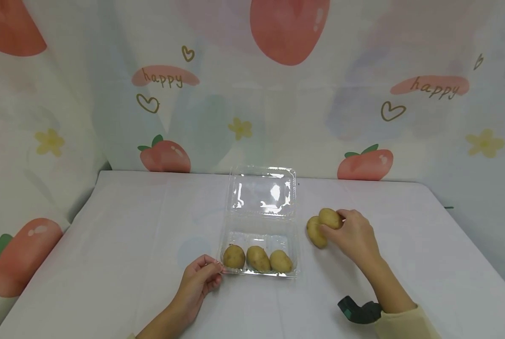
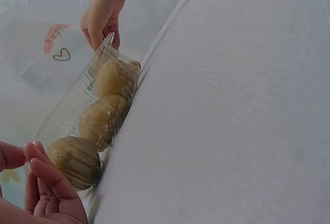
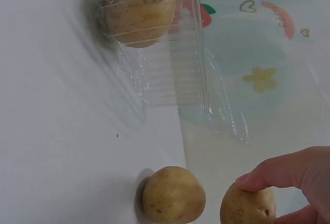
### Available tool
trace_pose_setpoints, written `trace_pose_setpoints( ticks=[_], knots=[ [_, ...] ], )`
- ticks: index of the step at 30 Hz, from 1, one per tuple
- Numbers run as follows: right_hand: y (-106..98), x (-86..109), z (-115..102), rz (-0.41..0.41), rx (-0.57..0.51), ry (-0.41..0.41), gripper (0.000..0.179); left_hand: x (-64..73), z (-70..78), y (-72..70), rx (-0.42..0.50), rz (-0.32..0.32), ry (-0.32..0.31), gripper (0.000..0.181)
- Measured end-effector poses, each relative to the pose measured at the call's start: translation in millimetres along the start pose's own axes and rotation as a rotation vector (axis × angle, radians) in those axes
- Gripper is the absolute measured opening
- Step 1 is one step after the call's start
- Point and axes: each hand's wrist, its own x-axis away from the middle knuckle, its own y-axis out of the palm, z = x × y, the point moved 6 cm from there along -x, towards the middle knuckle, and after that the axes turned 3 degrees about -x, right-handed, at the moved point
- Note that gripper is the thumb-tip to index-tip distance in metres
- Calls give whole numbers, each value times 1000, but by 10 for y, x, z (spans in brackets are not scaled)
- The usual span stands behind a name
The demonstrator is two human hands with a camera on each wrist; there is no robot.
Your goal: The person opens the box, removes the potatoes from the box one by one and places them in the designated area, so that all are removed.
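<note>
A clear plastic clamshell box [image 1: 258, 226] lies with its lid raised at the back. Along its front sit a left potato [image 1: 234, 256], a middle potato [image 1: 258, 259] and a right potato [image 1: 281, 261]. My left hand [image 1: 199, 282] pinches the box's front left corner between thumb and fingers; the left wrist view shows this grip beside the nearest potato [image 2: 75, 163]. To the right of the box, my right hand [image 1: 356, 238] holds a potato [image 1: 330, 218] between thumb and fingers. Just left of it another potato [image 1: 316, 232] rests on the table, seen too in the right wrist view [image 3: 174, 195].
A white cloth covers the table [image 1: 159, 212]. A dark wrist device [image 1: 360, 310] sits by the right wrist. Behind the table hangs a patterned curtain [image 1: 278, 108] with printed fruit, flowers and hearts.
</note>
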Motion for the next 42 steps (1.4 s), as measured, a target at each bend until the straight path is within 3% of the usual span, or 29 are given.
trace_pose_setpoints(
  ticks=[11, 26, 42],
  knots=[
    [-70, 21, 172, 48, 27, 18, 42, 3, 12, 2, 0, 12, -3, 5],
    [35, 62, 380, 26, 52, 123, 46, -13, -19, -10, -23, 8, -10, 8],
    [111, 68, 480, 43, 58, 153, 46, -15, -14, -7, -22, -9, -1, 6]
  ],
)
